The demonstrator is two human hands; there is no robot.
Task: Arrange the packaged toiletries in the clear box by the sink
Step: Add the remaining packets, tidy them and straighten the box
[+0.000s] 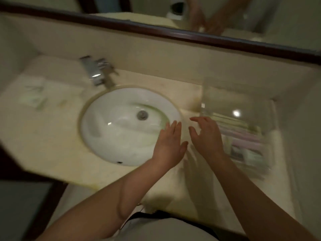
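Observation:
The clear box [208, 94] stands on the cream counter to the right of the sink. Packaged toiletries [243, 136] lie inside it: long pale pink and white packets, with a small greenish pack [251, 156] at its near end. My right hand [206, 136] hovers open just left of the box, fingers spread, holding nothing. My left hand [169, 145] is open too, flat over the sink's right rim, a little apart from the right hand. The view is blurred by motion.
The white oval sink [121, 136] fills the middle, with a chrome tap [97, 72] behind it. Flat pale packets [33, 96] lie on the counter at the far left. A dark-framed mirror [156, 33] runs along the back. The counter's front edge [165, 206] is near my body.

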